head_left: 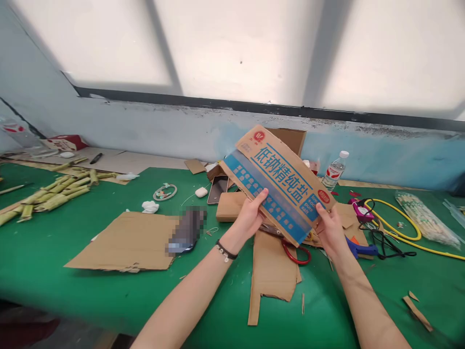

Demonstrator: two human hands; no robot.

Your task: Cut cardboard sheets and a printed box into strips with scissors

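Observation:
Both hands hold up a printed cardboard piece (pixel 276 179) with blue characters and a blue band, tilted above the green table (pixel 54 257). My left hand (pixel 250 215) grips its lower left edge, thumb on the printed face. A dark bracelet sits on that wrist. My right hand (pixel 329 228) grips the lower right corner. Below the piece lie red-handled scissors (pixel 296 254) and a cut cardboard strip (pixel 271 271).
A large flat cardboard sheet (pixel 127 242) lies at left with a blurred dark object on it. Bamboo-like sticks (pixel 54 194) are piled far left. A phone (pixel 218 189), water bottle (pixel 334 170), yellow cable (pixel 403 228), glue gun (pixel 361 248) and bagged skewers (pixel 425 218) lie around.

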